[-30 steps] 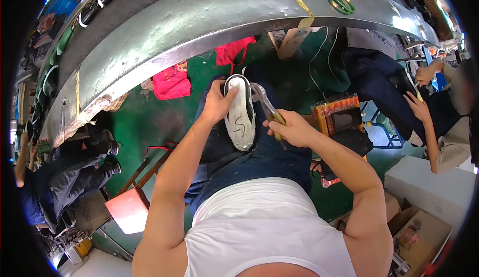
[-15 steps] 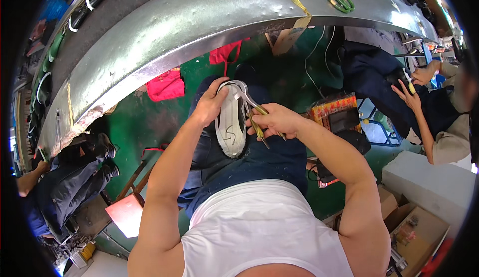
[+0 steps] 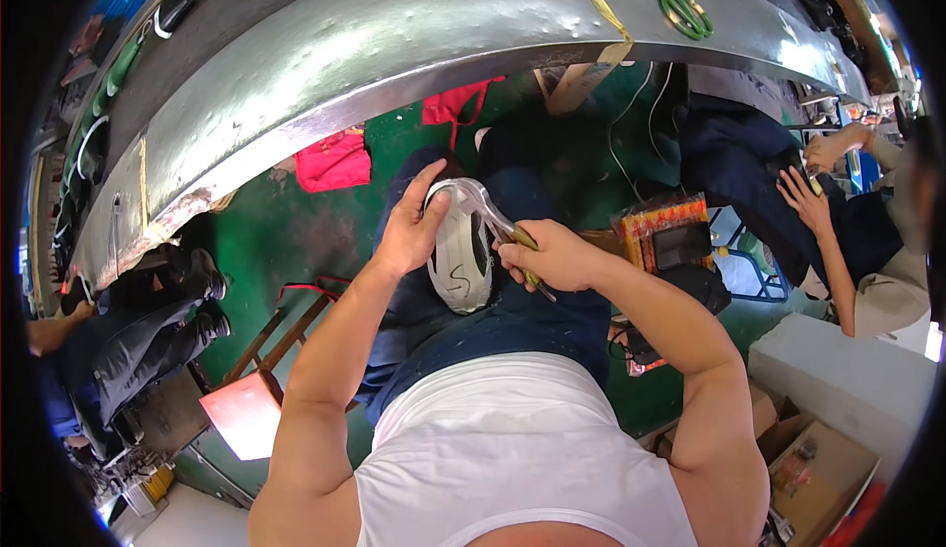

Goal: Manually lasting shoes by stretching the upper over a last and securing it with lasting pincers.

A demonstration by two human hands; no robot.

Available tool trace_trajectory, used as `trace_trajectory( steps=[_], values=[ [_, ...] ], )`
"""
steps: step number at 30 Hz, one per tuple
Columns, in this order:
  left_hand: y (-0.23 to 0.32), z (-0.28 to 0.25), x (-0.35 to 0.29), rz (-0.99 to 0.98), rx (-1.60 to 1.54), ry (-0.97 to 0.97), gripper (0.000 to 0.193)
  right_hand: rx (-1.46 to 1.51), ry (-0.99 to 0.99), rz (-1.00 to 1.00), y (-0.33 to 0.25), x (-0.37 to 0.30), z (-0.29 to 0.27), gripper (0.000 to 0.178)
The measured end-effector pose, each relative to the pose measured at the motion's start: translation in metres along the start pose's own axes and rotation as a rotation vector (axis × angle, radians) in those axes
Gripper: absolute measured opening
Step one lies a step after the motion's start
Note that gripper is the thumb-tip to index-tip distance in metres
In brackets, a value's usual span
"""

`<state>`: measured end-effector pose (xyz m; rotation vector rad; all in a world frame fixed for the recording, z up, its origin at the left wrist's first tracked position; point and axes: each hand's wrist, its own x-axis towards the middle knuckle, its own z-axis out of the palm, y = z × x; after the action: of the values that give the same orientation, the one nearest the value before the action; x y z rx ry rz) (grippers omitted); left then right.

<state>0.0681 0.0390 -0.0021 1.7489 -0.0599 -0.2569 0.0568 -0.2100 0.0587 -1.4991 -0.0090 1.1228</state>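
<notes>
A shoe (image 3: 459, 263) rests across my lap, its pale underside up and a dark hand-drawn mark near the end closest to my body. My left hand (image 3: 409, 224) grips the shoe's far end from the left, thumb on the underside. Pincers (image 3: 480, 199) with curved silver jaws and yellowish handles are in my right hand (image 3: 552, 256), fingers wrapped around the handles. The pincers' jaws curve over the far edge of the shoe beside my left thumb. What the jaw tips grip is too small to make out.
Ahead curves a dented metal-edged bench (image 3: 365, 39) carrying green-handled scissors (image 3: 684, 13) and several shoes. A red cloth (image 3: 333, 161) lies on the green floor. Co-workers sit left and right; the right one's hand (image 3: 810, 202) is near. A cardboard box (image 3: 823, 468) stands behind on the right.
My right hand has squeezed the pincers' handles, which were spread apart, closer together. The view has shifted slightly. My left hand stays at the shoe's far end.
</notes>
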Motion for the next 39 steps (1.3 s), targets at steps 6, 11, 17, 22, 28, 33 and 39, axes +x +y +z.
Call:
trace_trajectory(
  steps=[6,11,17,22,28,33,39],
  values=[
    [-0.023,-0.001,-0.004,0.091,-0.149,0.067,0.040,-0.533,0.380,-0.442,0.041,0.031,0.019,0.021],
    [-0.015,-0.001,-0.010,0.062,-0.257,0.065,0.042,-0.581,0.437,-0.459,0.044,0.020,0.030,0.023],
    [0.008,0.006,-0.023,-0.077,-0.331,0.129,0.047,-0.734,0.374,-0.358,0.030,-0.020,0.037,0.025],
    [0.015,0.008,-0.035,0.146,-0.070,0.149,0.045,-0.567,0.087,-0.389,0.022,-0.048,0.015,0.024],
    [0.023,0.009,-0.034,0.212,-0.022,0.119,0.046,-0.413,0.341,-0.393,0.003,-0.064,0.040,0.032],
    [0.014,0.004,-0.003,0.057,0.038,0.049,0.051,-0.403,0.495,-0.604,-0.001,-0.040,0.038,0.037],
    [0.001,0.006,0.018,-0.170,-0.091,-0.097,0.054,-0.774,0.439,-0.185,0.004,0.018,0.015,0.037]
  ],
)
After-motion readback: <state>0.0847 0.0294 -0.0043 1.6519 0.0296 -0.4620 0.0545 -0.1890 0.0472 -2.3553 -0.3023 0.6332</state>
